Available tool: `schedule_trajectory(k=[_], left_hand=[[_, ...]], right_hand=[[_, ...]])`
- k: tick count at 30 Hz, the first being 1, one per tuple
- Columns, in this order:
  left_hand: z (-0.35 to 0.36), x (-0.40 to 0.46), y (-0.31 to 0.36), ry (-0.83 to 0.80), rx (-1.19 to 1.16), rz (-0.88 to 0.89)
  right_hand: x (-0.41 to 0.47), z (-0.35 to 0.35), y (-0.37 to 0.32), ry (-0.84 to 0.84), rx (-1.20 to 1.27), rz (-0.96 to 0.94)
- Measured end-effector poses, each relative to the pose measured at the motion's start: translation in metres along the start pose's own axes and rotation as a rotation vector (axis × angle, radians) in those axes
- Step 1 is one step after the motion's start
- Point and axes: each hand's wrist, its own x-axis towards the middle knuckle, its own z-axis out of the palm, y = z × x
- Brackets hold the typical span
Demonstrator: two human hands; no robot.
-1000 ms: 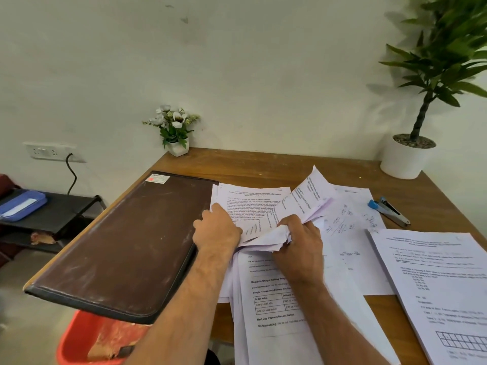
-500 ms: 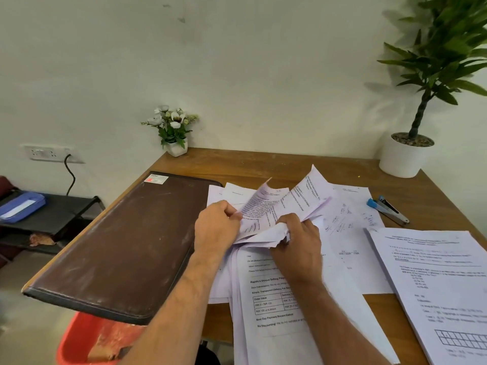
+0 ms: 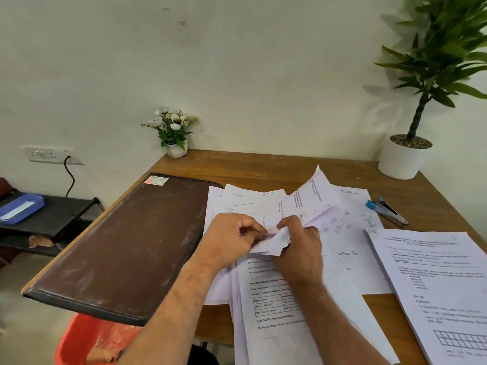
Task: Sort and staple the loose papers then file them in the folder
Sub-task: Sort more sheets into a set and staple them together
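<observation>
Your left hand (image 3: 232, 239) and right hand (image 3: 300, 248) both pinch crumpled white printed sheets (image 3: 303, 204) at frame centre, above the wooden worktop (image 3: 263, 167); scuffed brown leather folder (image 3: 126, 243) lies left; fingertips partly hidden by paper.

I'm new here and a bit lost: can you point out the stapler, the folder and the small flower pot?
stapler (image 3: 387, 210), head view, middle of its body.
folder (image 3: 137, 243), head view, centre of its brown cover.
flower pot (image 3: 177, 150), head view, its white front.
</observation>
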Motion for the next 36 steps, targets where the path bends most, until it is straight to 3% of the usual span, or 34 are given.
schedule_trajectory(k=[5, 9, 11, 13, 15, 17, 24, 27, 31, 33, 36], left_hand=[[-0.002, -0.001, -0.015, 0.192, -0.031, -0.084], [-0.001, -0.005, -0.012, 0.036, -0.081, -0.134], [-0.003, -0.001, -0.015, 0.180, -0.099, -0.197], [-0.007, 0.008, -0.023, 0.308, 0.131, -0.318], [-0.007, 0.017, -0.026, 0.240, 0.347, -0.475], [-0.004, 0.025, -0.022, 0.157, 0.416, -0.542], [-0.001, 0.041, -0.025, 0.272, 0.193, -0.659], [-0.002, 0.036, -0.027, 0.365, 0.104, -0.605], [0.001, 0.024, -0.020, 0.407, 0.115, -0.346], [0.003, 0.017, -0.017, 0.357, 0.031, -0.179], [0.005, 0.005, -0.013, 0.132, -0.102, 0.019]], right_hand=[[0.001, 0.001, -0.009, 0.042, -0.024, -0.071], [0.002, 0.005, -0.001, 0.066, -0.062, -0.111], [0.001, 0.006, 0.002, 0.084, -0.062, -0.095], [0.000, 0.005, 0.002, 0.101, -0.045, -0.081], [-0.001, 0.005, 0.002, 0.106, -0.036, -0.077], [-0.002, 0.006, 0.004, 0.099, -0.031, -0.074], [-0.002, 0.008, 0.003, 0.064, -0.028, -0.058], [0.000, 0.009, 0.003, 0.056, -0.024, -0.063], [0.002, 0.007, 0.000, 0.049, 0.003, -0.034], [0.002, 0.006, -0.001, 0.015, 0.050, 0.050], [0.002, 0.003, -0.004, -0.048, 0.195, 0.109]])
